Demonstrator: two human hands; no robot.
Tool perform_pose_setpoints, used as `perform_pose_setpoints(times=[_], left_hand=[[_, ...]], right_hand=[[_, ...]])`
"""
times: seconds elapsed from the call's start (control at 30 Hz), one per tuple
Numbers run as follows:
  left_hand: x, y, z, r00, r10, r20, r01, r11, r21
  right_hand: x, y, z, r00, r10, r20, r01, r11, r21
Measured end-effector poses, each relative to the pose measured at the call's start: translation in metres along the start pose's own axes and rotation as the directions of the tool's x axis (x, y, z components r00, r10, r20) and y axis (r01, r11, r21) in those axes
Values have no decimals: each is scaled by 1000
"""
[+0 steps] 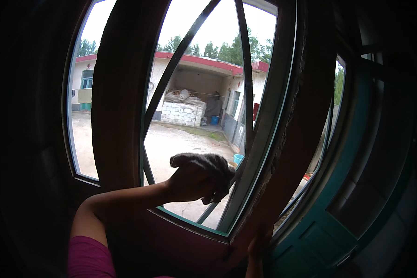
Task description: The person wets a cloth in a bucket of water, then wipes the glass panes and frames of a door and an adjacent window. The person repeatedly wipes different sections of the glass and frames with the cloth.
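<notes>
My left hand (pixel 189 183) is raised across the window, its arm coming up from the lower left in a magenta sleeve. Bunched in its closed fingers is a dark grey cloth (pixel 215 166), held at the lower right part of the window near a diagonal metal bar (pixel 177 58). Whether the cloth presses on the glass I cannot tell. Low on the right, my right hand (pixel 259 243) is in deep shadow beside the dark reddish window frame (pixel 282 167); its fingers are too dark to make out.
A teal door (pixel 319 241) stands to the right, and a narrow window pane (pixel 84 134) to the left. Outside lies a concrete yard with a white block wall (pixel 180 113), a blue barrel (pixel 214 120) and a light blue bucket (pixel 238 159).
</notes>
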State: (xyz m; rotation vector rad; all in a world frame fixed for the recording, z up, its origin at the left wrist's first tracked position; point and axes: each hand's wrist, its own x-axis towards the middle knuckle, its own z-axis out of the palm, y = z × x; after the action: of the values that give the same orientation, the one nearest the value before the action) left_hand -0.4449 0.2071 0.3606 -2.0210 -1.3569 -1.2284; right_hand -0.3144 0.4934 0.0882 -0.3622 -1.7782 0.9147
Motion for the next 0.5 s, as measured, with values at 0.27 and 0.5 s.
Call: perform_pose_setpoints(times=[0.27,0.5], left_hand=[[-165,28,17,882,-248,401,28,877,481],[28,11,-117,956,286,-58,-146,639,755]], right_hand=[[17,-10,-2,991,-104,80,109,992,-63],[8,36,-11,958,-287,-21,286,958,-18]])
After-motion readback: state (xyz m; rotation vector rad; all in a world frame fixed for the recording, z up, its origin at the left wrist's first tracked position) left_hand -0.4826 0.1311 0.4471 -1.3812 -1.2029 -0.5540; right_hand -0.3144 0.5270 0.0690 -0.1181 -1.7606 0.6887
